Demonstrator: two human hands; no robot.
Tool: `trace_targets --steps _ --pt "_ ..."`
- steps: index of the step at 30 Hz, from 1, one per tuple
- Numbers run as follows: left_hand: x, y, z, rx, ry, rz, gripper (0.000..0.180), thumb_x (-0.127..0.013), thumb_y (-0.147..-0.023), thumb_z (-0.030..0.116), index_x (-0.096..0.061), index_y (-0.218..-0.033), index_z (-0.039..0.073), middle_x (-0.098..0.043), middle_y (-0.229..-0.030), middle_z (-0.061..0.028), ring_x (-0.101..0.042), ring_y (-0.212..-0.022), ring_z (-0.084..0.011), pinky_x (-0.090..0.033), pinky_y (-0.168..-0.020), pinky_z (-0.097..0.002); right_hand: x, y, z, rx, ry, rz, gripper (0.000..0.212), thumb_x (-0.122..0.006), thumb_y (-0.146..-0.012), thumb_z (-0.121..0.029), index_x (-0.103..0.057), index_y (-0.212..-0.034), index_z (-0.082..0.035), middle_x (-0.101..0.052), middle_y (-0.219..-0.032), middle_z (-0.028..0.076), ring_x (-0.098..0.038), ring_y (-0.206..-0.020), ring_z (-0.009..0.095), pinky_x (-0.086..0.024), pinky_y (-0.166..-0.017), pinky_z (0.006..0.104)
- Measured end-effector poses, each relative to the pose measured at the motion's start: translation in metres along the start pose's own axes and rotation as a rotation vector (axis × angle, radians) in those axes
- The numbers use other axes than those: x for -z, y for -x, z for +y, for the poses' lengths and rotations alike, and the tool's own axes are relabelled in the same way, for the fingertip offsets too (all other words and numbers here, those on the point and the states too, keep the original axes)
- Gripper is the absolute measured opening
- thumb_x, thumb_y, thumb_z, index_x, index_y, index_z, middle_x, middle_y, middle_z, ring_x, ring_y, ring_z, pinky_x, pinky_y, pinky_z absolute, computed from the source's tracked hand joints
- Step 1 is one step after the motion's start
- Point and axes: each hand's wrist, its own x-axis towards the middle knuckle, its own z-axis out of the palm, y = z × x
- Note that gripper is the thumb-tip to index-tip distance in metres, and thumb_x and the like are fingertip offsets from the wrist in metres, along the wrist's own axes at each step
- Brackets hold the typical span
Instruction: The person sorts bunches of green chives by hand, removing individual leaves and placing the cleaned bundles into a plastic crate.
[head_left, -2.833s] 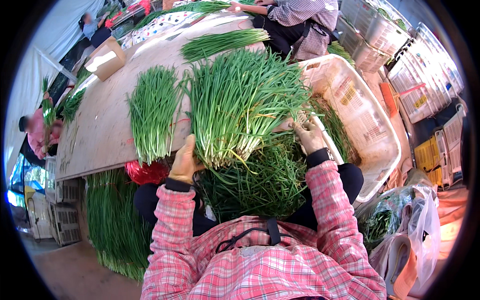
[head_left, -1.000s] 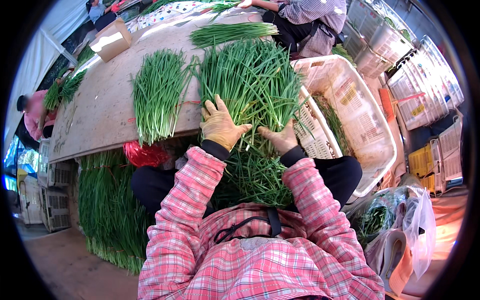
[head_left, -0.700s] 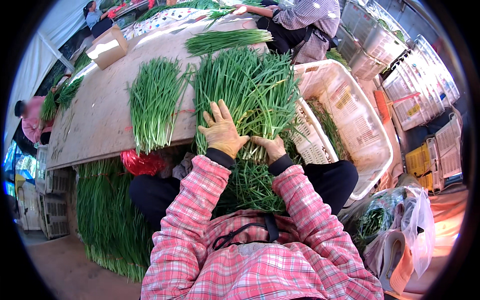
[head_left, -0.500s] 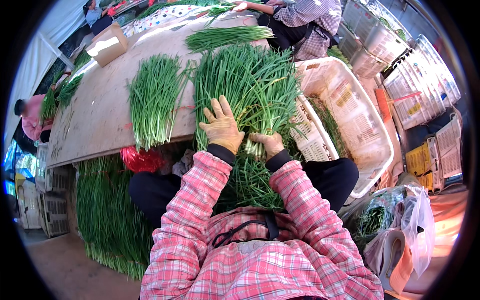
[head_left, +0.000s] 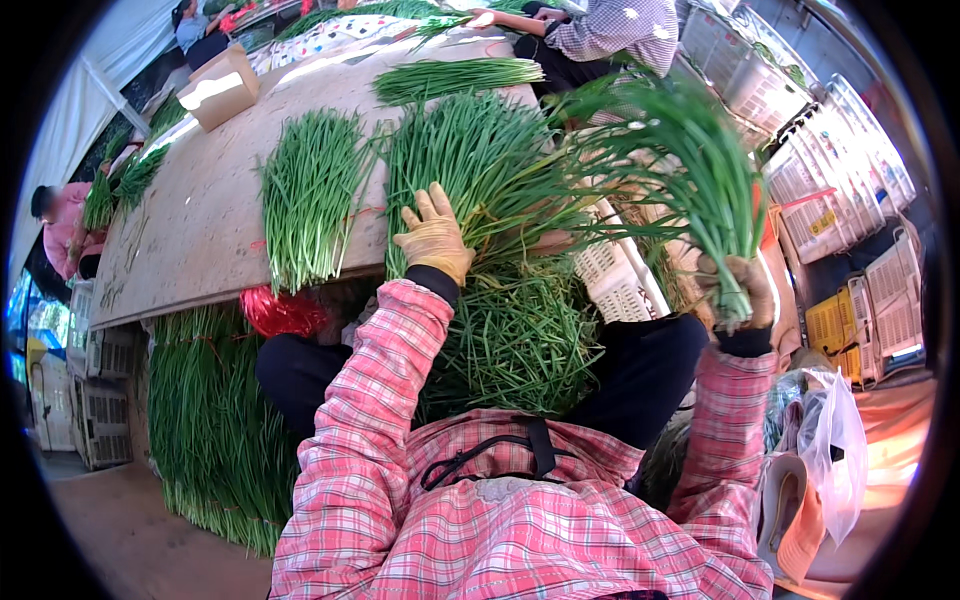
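**Bunch of greens (head_left: 708, 165) up at right, leaves sweeping left**

We see the right hand (head_left: 752, 285) closed around the pale stem end, bunch raised across our view of the white basket (head_left: 618, 278). Long axis runs up from the fist, then bends left, tips blurred. Left hand (head_left: 437, 240), fingers spread, on the pile (head_left: 455, 145); pile's leaves point away from us.

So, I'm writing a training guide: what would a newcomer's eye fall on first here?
The raised, partly blurred bunch of green stalks stands out first, at the right, gripped in the right hand and partly hiding the white crate. Next is the left hand, spread on the big green pile at the near edge of the board. Below that edge, further left, a shiny red bundle catches the eye.
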Motion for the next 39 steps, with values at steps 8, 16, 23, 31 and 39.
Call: trace_targets --steps 8,16,23,31,39 --pt "0.029 0.022 -0.017 -0.122 0.028 0.158 0.114 -0.077 -0.065 0.048 -0.009 -0.147 0.007 -0.021 -0.149 -0.0205 -0.019 -0.137 -0.0394 -0.026 -0.105 -0.0574 -0.035 0.018 -0.039 0.128 0.206 0.113 0.046 -0.069 -0.071 -0.018 -0.052 -0.102 0.011 -0.057 -0.082 0.013 -0.051 -0.070 0.014 -0.039 -0.060 0.0206" --pt "0.015 0.109 0.005 -0.296 1.843 -0.178 0.051 -0.067 -0.083 0.014 -0.050 -0.129 0.002 -0.059 -0.119 -0.0091 -0.056 -0.105 -0.0161 -0.043 -0.092 -0.0314 -0.083 0.048 0.048 -0.118 0.145 0.041 0.075 -0.064 -0.057 0.003 -0.041 -0.128 0.003 -0.059 -0.107 0.017 -0.063 -0.087 0.029 -0.056 -0.072 0.0407" --pt "-0.055 0.128 0.011 -0.182 2.197 -0.881 0.059 -0.063 -0.085 0.045 -0.051 -0.124 0.001 -0.057 -0.122 -0.0100 -0.055 -0.110 -0.0227 -0.042 -0.097 -0.0382 -0.075 0.095 0.117 -0.571 0.203 -0.179 0.052 -0.072 -0.067 0.003 -0.053 -0.115 0.001 -0.063 -0.098 0.006 -0.062 -0.082 0.015 -0.051 -0.077 0.0286" --pt "-0.047 0.085 0.035 -0.193 2.440 -0.961 0.068 -0.060 -0.084 0.053 -0.046 -0.130 0.005 -0.058 -0.121 -0.0113 -0.057 -0.109 -0.0250 -0.045 -0.096 -0.0403 -0.076 0.118 0.150 -0.520 0.062 -0.206 0.081 -0.077 -0.066 -0.002 -0.032 -0.134 -0.005 -0.058 -0.116 0.004 -0.055 -0.104 0.017 -0.042 -0.096 0.0319" --pt "0.033 0.049 0.028 -0.482 2.442 -0.803 0.074 -0.067 -0.082 0.029 -0.030 -0.142 0.004 -0.056 -0.122 -0.0077 -0.062 -0.089 -0.0157 -0.055 -0.072 -0.0284 -0.084 0.092 0.130 -0.206 0.617 -0.389 0.092 -0.076 -0.069 -0.016 -0.022 -0.142 -0.002 -0.057 -0.112 0.016 -0.057 -0.103 0.024 -0.044 -0.090 0.0320"
